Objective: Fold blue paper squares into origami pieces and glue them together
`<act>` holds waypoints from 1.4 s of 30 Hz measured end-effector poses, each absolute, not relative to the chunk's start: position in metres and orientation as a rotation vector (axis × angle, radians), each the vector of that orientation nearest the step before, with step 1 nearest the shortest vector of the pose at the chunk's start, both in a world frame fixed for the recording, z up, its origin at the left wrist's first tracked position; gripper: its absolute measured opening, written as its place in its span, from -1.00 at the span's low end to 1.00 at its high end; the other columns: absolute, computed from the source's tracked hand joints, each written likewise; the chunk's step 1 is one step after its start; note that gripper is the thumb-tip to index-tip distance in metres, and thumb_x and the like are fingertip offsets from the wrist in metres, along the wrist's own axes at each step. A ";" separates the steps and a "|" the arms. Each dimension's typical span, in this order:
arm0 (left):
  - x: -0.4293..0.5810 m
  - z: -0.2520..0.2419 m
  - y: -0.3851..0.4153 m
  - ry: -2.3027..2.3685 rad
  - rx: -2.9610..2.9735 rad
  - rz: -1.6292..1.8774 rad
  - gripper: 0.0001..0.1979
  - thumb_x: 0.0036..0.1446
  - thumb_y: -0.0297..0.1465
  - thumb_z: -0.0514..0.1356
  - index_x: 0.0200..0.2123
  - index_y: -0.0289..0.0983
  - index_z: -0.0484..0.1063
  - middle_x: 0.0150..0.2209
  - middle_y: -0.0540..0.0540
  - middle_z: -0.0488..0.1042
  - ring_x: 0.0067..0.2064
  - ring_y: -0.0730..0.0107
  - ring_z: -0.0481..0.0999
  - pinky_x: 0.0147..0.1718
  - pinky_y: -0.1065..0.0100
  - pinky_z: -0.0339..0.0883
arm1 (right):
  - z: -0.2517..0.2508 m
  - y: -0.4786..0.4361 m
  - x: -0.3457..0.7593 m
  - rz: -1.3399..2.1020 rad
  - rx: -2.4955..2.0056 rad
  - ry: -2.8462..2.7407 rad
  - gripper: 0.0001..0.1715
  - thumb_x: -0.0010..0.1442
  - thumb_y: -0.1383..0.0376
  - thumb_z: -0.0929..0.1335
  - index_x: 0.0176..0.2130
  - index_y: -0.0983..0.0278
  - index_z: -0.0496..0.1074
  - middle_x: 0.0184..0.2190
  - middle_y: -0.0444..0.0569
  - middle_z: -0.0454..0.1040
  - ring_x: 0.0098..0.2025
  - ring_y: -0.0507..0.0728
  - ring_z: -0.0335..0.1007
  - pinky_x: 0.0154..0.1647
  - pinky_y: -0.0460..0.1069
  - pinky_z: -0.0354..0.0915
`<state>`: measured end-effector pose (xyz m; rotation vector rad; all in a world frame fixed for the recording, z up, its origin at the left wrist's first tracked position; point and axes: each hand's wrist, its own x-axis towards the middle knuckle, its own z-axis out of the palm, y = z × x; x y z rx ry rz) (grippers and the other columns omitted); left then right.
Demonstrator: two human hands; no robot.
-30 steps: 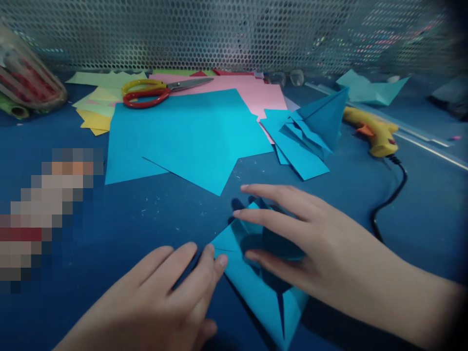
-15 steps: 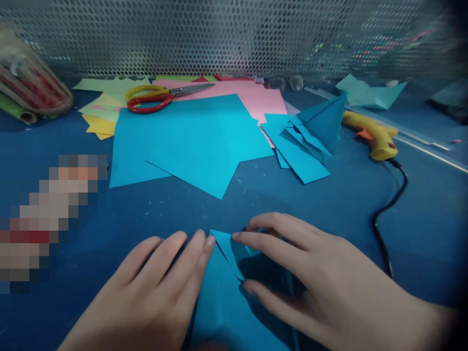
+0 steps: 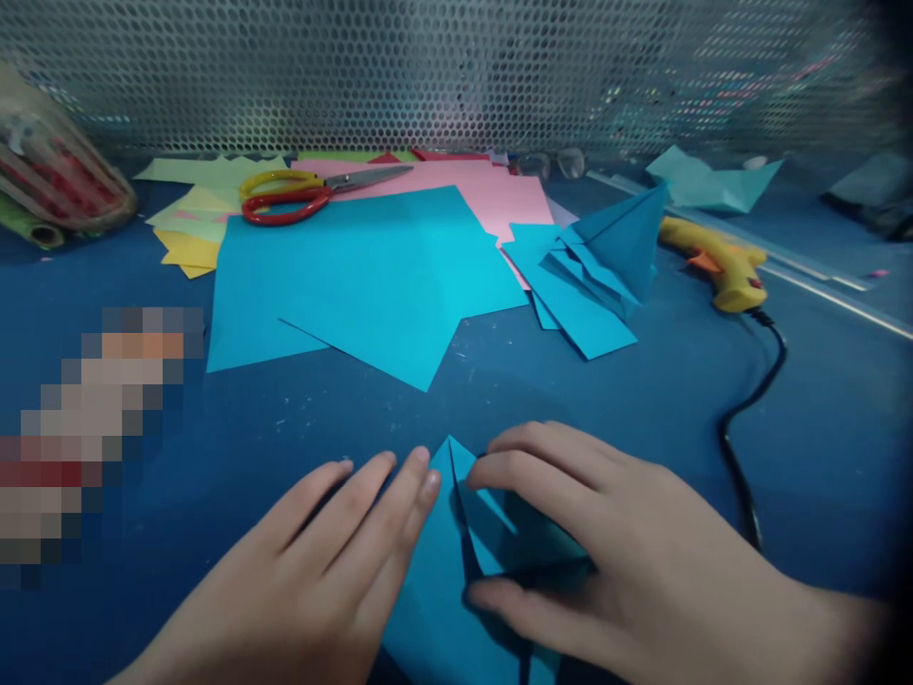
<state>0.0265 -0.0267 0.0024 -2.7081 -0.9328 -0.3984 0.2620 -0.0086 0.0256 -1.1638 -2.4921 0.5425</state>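
A folded sheet of blue paper [image 3: 435, 599] lies at the front of the table, its pointed tip facing away from me. My left hand [image 3: 320, 561] rests flat along the paper's left edge, fingers stretched forward and fingertips near the tip. On the other side, my right hand [image 3: 613, 542] has its thumb and fingers on the right-hand flap, which stands partly raised with a dark gap along the middle. Some of the flap is hidden under my right hand.
Blue sheets [image 3: 357, 276] lie behind my hands, with red-and-yellow scissors [image 3: 292, 195] and pink paper [image 3: 524, 200] behind. A folded blue paper piece [image 3: 620, 238] and a corded yellow glue gun [image 3: 738, 281] are at right. A clear container [image 3: 64, 162] stands left; perforated metal [image 3: 428, 76] backs the table.
My right hand has lifted the paper's right flap, widening the gap along the middle. The paper's tip has turned slightly right, and my left hand has shifted right with it.
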 end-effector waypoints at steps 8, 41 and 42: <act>0.025 0.006 -0.026 -0.828 -2.731 -0.340 -0.48 0.39 -0.53 -0.21 0.04 -0.30 0.53 0.11 -0.09 0.55 0.15 0.30 0.39 0.12 0.21 0.13 | 0.029 -0.006 0.260 0.699 -1.128 -2.282 -0.73 0.27 0.41 0.26 -0.47 0.21 0.26 -0.44 -0.11 0.53 -0.38 0.01 0.53 -0.39 -0.15 0.42; 0.013 -0.010 -0.027 -0.886 -2.855 -0.292 -0.26 0.25 0.01 0.01 0.29 -0.41 0.26 0.35 -0.28 0.23 0.40 0.01 0.08 0.38 0.09 -0.29 | 0.007 0.027 0.271 0.606 -1.048 -2.243 -0.81 0.25 0.43 0.37 -0.19 0.30 0.60 -0.43 -0.08 0.53 -0.53 -0.04 0.37 -0.53 -0.17 0.29; 0.013 -0.010 -0.027 -0.902 -2.863 -0.285 -0.25 0.24 0.01 0.02 0.30 -0.41 0.24 0.36 -0.28 0.22 0.40 0.01 0.08 0.38 0.09 -0.29 | 0.006 0.028 0.271 0.581 -0.982 -2.273 -0.78 0.26 0.46 0.35 -0.16 0.31 0.59 -0.41 -0.06 0.53 -0.49 -0.04 0.40 -0.48 -0.17 0.32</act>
